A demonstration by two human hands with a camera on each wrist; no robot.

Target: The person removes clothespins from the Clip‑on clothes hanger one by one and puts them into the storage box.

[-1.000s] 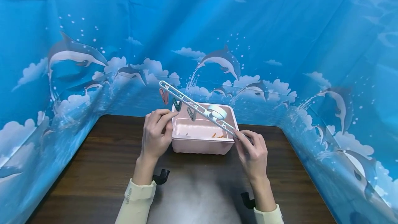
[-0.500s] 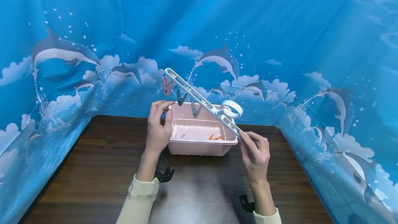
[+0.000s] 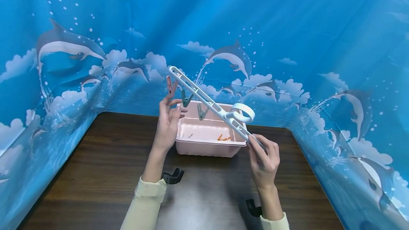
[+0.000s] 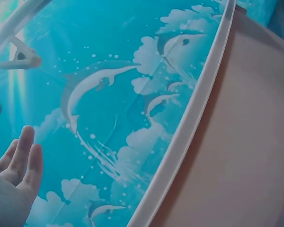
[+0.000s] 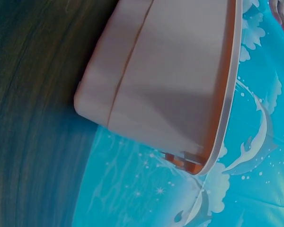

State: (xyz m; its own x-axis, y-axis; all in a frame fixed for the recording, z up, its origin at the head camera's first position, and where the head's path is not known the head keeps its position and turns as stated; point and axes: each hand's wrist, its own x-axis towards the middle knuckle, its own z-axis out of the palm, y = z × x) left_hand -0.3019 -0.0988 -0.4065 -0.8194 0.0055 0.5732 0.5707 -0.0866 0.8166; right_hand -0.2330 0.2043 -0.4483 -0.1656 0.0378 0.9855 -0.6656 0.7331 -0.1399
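A white slotted hanger bar (image 3: 207, 100) with a ring (image 3: 241, 112) slants over the pink tub (image 3: 209, 144), high end at the left. My right hand (image 3: 264, 155) pinches its low end between thumb and fingers. From the bar hang a pink clip (image 3: 171, 85), a dark green clip (image 3: 186, 98) and a grey-green clip (image 3: 202, 112). My left hand (image 3: 167, 125) is raised beside the tub's left side, fingers spread just below the pink and dark green clips. In the left wrist view those fingers (image 4: 23, 156) stand apart from the clips, holding nothing.
Small orange pieces (image 3: 223, 138) lie on the tub's floor at the right, with a small pale piece (image 3: 190, 135) at the left. The tub stands on a dark wooden table (image 3: 127, 159). A blue dolphin-print curtain (image 3: 204, 17) surrounds the table's back and sides.
The bar's left end has risen with its clips, and the ring has swung up. My left hand has moved slightly right, its fingers spreading under the clips. The right hand keeps its pinch.
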